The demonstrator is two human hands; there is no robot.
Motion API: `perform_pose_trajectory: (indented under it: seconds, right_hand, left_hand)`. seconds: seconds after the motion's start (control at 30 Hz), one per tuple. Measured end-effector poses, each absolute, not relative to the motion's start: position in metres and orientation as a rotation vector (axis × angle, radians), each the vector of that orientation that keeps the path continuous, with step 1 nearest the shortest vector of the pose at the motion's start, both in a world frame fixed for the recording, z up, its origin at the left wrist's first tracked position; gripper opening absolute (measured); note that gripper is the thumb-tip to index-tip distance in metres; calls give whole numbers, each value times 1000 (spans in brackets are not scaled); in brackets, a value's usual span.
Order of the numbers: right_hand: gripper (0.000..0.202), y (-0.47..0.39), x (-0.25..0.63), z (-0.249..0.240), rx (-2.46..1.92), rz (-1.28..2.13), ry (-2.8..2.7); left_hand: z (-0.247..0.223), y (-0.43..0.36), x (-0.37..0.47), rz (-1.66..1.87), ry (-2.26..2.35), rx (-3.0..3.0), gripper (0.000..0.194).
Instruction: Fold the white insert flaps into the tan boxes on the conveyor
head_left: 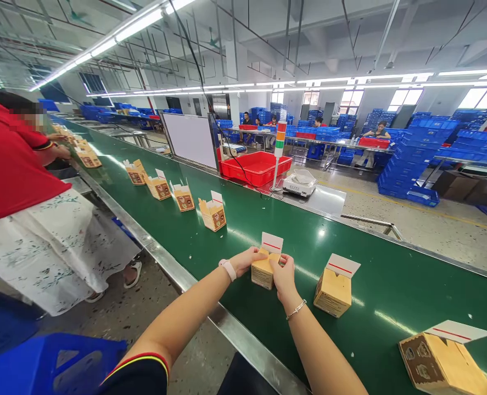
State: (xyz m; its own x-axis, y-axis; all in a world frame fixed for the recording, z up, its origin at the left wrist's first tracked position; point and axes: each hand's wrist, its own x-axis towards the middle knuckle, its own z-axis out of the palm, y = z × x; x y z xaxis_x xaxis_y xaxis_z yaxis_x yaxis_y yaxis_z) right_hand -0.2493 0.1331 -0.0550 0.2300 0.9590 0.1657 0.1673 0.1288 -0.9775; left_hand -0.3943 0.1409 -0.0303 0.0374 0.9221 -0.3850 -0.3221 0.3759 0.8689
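A small yellow-brown carton (pixel 263 272) with its white lid flap up stands on the green conveyor belt (pixel 268 219). My left hand (pixel 246 259) grips its left side and top edge. My right hand (pixel 283 276) presses on the carton's right top edge, fingers curled over it. A second carton (pixel 334 291) with an open flap stands just to the right of my right hand. A third carton (pixel 443 359) sits at the near right corner.
Several more open cartons (pixel 212 213) line the belt toward the far left, where a person in a red top (pixel 8 153) works. A red tray (pixel 256 166), a signal light pole (pixel 279 151) and a scale (pixel 300 182) stand beyond the belt. Blue crates (pixel 416 159) are stacked at the right.
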Motion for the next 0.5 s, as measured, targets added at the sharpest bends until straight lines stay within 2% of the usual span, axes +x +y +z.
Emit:
perform_pose_trajectory:
  seconds: [0.13,0.27,0.3,0.37,0.5]
  right_hand:
    - [33,94,-230,-30,-1122,623,-1307]
    - [9,34,-243,-20,-658,590,-1661]
    - [8,19,-251,-25,-533,615,-1768]
    - [18,-5,-264,-44,-353,655,-1985]
    - [23,-25,-275,-99,-410,551,-2307]
  left_hand:
    - [-29,129,-400,1317,1169,619,32]
    - [-25,130,-407,1674,1208,491,26]
    - [-25,133,-407,1761,1220,449,24]
    - [-25,140,-408,1909,1242,368,22]
    - [-31,150,-412,2046,1237,258,32]
